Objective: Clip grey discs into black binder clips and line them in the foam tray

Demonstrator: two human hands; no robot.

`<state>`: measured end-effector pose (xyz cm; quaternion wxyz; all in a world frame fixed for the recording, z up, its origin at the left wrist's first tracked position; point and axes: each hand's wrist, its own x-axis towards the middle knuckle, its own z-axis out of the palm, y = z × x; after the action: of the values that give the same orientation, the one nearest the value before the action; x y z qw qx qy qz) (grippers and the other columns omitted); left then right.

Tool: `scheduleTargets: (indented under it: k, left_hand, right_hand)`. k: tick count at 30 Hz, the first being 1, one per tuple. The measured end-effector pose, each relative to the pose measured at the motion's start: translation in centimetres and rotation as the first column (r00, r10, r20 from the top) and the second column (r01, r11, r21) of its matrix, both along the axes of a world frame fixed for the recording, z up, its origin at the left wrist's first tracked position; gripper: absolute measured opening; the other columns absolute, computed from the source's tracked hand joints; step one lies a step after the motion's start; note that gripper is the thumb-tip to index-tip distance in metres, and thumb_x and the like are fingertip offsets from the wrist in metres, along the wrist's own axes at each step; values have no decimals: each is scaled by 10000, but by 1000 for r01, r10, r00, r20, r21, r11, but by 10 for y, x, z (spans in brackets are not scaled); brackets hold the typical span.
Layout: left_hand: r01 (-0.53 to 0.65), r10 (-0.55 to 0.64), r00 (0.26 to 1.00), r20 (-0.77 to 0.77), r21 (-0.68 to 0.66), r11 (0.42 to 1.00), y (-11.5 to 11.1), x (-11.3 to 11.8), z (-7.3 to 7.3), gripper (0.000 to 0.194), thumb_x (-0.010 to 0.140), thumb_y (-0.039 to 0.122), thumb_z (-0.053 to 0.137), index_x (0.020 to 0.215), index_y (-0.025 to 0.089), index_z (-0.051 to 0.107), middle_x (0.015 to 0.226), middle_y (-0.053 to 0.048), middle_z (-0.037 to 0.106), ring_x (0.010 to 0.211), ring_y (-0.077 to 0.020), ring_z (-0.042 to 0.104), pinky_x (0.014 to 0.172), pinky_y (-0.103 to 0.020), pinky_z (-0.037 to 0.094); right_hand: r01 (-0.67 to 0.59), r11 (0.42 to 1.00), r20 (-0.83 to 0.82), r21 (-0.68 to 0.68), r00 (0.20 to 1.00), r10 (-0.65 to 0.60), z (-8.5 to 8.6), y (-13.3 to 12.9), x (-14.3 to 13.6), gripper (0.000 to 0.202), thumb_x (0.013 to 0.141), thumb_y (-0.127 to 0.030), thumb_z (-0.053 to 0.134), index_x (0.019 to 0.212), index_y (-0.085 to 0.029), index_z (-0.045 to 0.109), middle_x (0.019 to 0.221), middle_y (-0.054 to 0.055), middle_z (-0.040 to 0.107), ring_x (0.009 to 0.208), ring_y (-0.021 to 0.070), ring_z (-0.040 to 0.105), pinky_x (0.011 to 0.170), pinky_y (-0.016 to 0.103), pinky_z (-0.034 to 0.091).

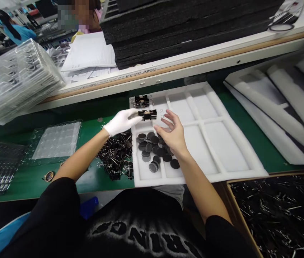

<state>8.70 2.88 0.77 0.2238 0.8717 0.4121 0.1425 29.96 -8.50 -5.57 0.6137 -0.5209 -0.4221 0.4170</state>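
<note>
My left hand (122,121), in a white glove, is closed on one end of a piece clamped with black binder clips (149,114). It holds this above the white foam tray (216,143). Just right of the clips, my bare right hand (172,132) has its fingers curved and apart, with nothing visible in them. Thin wire loops show near its fingertips. Below it, many dark round discs (155,148) lie loose in the tray's near left compartments. Another clipped piece (141,101) rests in the tray's far left corner. A heap of loose binder clips (117,156) lies left of the tray.
Clear plastic trays (19,79) are stacked at the left, with a flat one (57,141) on the green table. Black foam sheets (189,32) stand on the back shelf. White foam trays (281,104) lean at the right, above a box of clips (281,211).
</note>
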Motion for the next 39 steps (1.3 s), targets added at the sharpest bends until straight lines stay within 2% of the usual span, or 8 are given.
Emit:
scheduleTargets:
  k: [6, 14, 16, 20, 25, 28, 32, 39]
  left_hand:
    - [-180, 220, 951, -217, 190, 965, 69, 14, -35, 408, 974, 512, 560, 1013, 166, 772, 1004, -118, 760, 962, -286, 662, 862, -384, 485]
    - [-310, 404, 854, -327, 305, 901, 68, 19, -49, 499, 945, 568, 594, 1161, 145, 749, 1295, -232, 664, 1273, -460, 546, 1034, -560, 391]
    - [-332, 428, 838, -339, 305, 893, 63, 20, -46, 516, 940, 540, 603, 1213, 119, 720, 1319, -259, 637, 1277, -475, 542, 1025, -574, 397]
    - [-277, 352, 859, -372, 241, 930, 38, -2, -23, 457, 951, 514, 598, 1241, 181, 716, 1289, -185, 674, 1244, -401, 600, 1046, -534, 425]
    - [-262, 334, 902, -272, 269, 927, -25, -104, 24, 483, 1017, 571, 485, 1281, 241, 717, 1349, -100, 707, 1273, -321, 635, 1109, -491, 452]
    - [-430, 487, 859, -155, 296, 853, -76, -185, 37, 482, 1017, 556, 488, 1245, 215, 741, 1303, -94, 744, 1249, -288, 666, 1116, -436, 488]
    - [-586, 615, 754, -232, 186, 789, -147, -260, 15, 489, 993, 574, 532, 1267, 230, 746, 1286, -88, 767, 1205, -278, 697, 1087, -413, 517]
    - [-462, 434, 724, -535, 90, 882, -192, -271, -58, 740, 950, 540, 674, 1604, 230, 515, 1603, -145, 579, 1388, -407, 576, 1123, -544, 461]
  right_hand:
    - [58, 998, 19, 17, 998, -58, -3, 3, -4, 487, 886, -427, 718, 1328, -261, 599, 1443, 159, 627, 1178, 286, 719, 984, 480, 627]
    - [-5, 1000, 303, 17, 953, 0, -2, 0, -1, 313, 919, -386, 614, 1185, -236, 684, 1330, 137, 680, 1124, 281, 690, 979, 496, 567]
    - [-24, 999, 485, -21, 874, 32, 2, -5, 2, 266, 895, -371, 665, 1105, -228, 744, 1230, 134, 693, 1207, 350, 616, 1071, 594, 456]
    - [-101, 961, 818, -259, 507, 273, 10, -14, 6, 329, 948, -472, 680, 1111, -212, 798, 1184, 142, 712, 1221, 410, 542, 1024, 615, 361]
    - [-144, 942, 866, -303, 371, 335, 9, -17, 9, 323, 998, -495, 634, 1067, -234, 811, 1134, 112, 770, 1167, 382, 585, 952, 558, 324]
    - [-140, 958, 868, -251, 406, 287, 1, -17, 12, 322, 955, -542, 670, 987, -241, 780, 1086, 97, 779, 1124, 371, 630, 941, 548, 321]
    - [-168, 960, 808, -224, 519, 279, -7, -17, 16, 344, 879, -590, 721, 859, -248, 689, 915, 46, 771, 979, 330, 702, 999, 578, 336]
    - [-32, 982, 490, -184, 863, 120, 3, -26, 4, 389, 760, -587, 851, 899, -261, 691, 823, 14, 714, 699, 219, 697, 671, 368, 529]
